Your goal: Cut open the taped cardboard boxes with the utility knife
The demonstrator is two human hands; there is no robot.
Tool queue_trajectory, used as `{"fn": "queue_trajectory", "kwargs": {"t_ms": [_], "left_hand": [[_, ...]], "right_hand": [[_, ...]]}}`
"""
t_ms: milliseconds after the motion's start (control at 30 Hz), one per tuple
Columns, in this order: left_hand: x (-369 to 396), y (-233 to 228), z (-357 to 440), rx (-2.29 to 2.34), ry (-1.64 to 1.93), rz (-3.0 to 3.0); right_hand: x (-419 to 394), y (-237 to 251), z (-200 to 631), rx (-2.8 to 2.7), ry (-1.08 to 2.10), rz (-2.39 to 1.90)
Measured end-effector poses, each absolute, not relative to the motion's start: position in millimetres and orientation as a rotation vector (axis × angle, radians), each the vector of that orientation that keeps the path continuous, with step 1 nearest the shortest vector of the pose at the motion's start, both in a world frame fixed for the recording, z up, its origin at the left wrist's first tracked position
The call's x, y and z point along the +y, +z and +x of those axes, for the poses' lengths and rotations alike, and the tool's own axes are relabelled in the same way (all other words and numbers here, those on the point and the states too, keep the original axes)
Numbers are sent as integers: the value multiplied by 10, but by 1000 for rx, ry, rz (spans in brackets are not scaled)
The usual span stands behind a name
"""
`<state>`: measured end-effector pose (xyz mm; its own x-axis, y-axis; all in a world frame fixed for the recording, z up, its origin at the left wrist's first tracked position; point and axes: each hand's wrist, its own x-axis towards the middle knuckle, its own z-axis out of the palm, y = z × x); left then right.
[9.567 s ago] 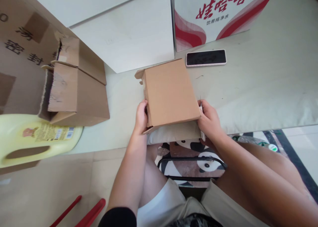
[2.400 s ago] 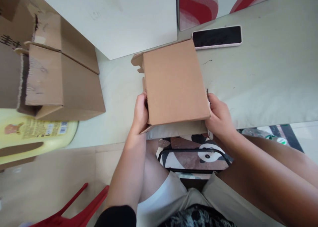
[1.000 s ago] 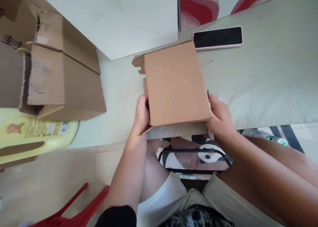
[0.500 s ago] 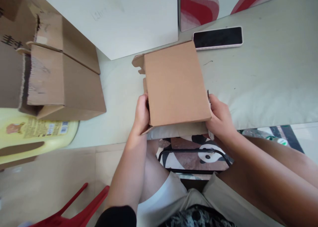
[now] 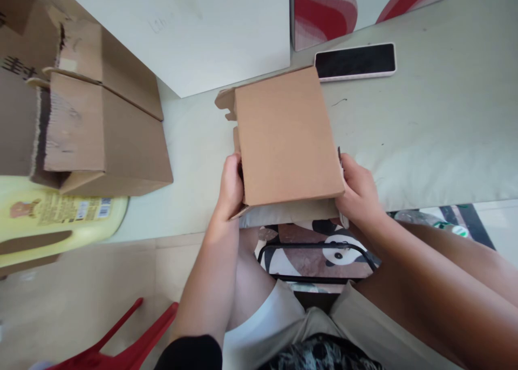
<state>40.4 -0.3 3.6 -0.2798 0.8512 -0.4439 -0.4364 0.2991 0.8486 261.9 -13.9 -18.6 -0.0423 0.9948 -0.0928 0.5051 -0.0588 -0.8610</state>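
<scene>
You hold a small plain brown cardboard box at the near edge of the pale grey-green worktop. Its closed top faces the camera, so nothing inside shows, and it carries no print. Your left hand is curled shut on the box's near left corner, thumb on the side wall by a loose flap. Your right hand is closed on the near right corner, fingers wrapped round the edge.

A tab sticks out at the box's far left corner. Just past the far right corner lies a black-screened phone in a pink case, face up, screen dark.

Left of the box, well apart, sits a bigger torn brown corrugated carton, flaps open towards the left, contents hidden. Behind it, a larger brown carton carries black Chinese characters, cut off and unreadable. Under the torn carton lies a yellow plastic jug with a handle on its side, label showing a small cartoon figure and a barcode, text too small to read. A plain white box stands at the back. Beside it is a white carton with red wave print.
</scene>
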Motion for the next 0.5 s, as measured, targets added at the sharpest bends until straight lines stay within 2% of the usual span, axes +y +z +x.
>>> {"fn": "queue_trajectory", "kwargs": {"t_ms": [500], "left_hand": [[-25,96,435,1347,1337,477]], "right_hand": [[-168,-190,2630,-1607,1038,-1608]]}}
